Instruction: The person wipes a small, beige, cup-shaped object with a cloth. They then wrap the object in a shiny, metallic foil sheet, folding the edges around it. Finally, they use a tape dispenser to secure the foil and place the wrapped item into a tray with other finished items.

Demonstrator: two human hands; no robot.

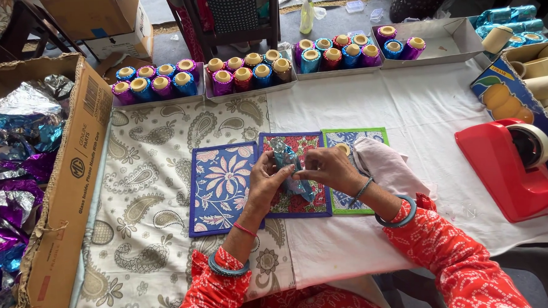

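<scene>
**Foil wrap half on, rows of finished cups beyond**

Fingers (278, 166) of both hands are clamped on a small cup in crinkled blue foil (288, 162), held over the patterned cloth mats (220, 186) near centre. Far trays (163, 102) hold many wrapped cups (156, 79); bare cardboard cups (541, 69) wait at right.

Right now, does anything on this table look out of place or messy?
Mostly tidy. The rightmost tray holds only three wrapped spools while the other trays are full. One bare spool lies tipped outside it. Crumpled foil spills loosely from the cardboard box on the left.
</scene>
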